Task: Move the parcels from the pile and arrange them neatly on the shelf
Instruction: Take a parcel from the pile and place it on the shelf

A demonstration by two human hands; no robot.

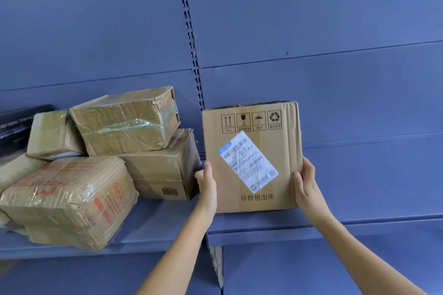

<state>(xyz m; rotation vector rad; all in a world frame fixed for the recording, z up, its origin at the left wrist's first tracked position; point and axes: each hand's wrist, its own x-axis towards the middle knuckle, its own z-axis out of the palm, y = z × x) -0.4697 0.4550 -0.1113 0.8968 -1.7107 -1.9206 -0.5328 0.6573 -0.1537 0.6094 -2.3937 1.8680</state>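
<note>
The left hand (206, 181) and right hand (305, 182) were bare; the left forearm (182, 242) and right forearm (354, 246) were slim, smooth, uncovered down to the lower edge of view

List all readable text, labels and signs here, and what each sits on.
"可原包出库": low on the front of the held box.
Four signs along its top: up arrows, glass, umbrella, recycling loop; captions too small to read.
White label on it: blurred.
Red print on the taped parcel: blurred.
Barcode on the middle carton: digits unreadable.
White lettering on the black package: unreadable.
</note>
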